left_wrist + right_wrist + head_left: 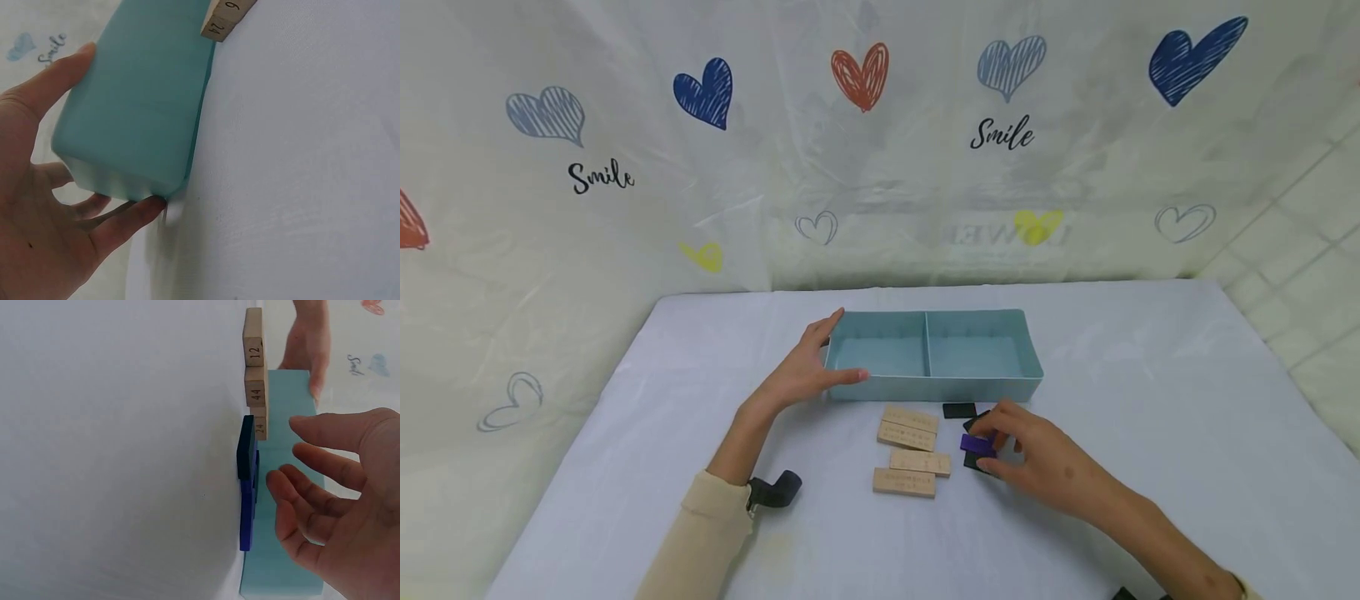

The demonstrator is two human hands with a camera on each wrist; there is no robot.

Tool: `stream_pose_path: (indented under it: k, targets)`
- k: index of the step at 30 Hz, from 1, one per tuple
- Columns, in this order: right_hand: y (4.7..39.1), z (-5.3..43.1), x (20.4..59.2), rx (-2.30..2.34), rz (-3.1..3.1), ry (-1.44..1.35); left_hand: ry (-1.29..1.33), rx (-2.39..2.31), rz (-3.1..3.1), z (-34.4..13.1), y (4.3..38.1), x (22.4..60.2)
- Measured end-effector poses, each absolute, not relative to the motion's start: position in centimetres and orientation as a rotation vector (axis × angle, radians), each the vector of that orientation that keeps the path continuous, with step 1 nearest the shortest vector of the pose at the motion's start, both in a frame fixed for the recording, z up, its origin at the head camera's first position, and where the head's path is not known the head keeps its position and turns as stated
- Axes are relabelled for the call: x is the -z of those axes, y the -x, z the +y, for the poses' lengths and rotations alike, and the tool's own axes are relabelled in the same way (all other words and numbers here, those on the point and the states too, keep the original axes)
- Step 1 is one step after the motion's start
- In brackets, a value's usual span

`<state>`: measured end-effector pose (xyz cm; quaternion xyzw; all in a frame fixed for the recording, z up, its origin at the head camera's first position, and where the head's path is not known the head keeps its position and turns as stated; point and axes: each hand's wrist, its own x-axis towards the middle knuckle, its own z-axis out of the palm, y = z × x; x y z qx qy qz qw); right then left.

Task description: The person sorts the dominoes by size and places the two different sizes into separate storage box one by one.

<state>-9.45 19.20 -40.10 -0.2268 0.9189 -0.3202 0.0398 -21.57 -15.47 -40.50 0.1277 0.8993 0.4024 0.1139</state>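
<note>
A pale teal tray (880, 388) has a divider between two compartments. My left hand (805, 367) spans its left end, thumb on the front rim and fingers spread along the end wall. In the left wrist view, fingertips (153, 205) touch the tray's lower end edge. Over a small group of flat tiles hovers my right hand (1037, 454), thumb and fingers slightly bent and apart. Beneath its fingertips lie a purple tile (976, 444) and a dark tile (972, 461). The right wrist view shows nothing between those fingers.
Several wooden blocks (904, 482) printed with small marks lie left of the dark tiles, in front of the tray. Another black tile (958, 410) sits close to the tray's front wall. White cloth (1097, 358) covers the table; a sheet with hearts hangs behind.
</note>
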Motion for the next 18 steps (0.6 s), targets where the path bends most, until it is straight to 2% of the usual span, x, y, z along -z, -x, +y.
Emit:
stream_pose_path:
  k: [18]
  targets:
    - [9.14,19.18,41.02,0.843,2.787,0.755,-0.362,-1.196,2.621,-15.42,21.61,40.50]
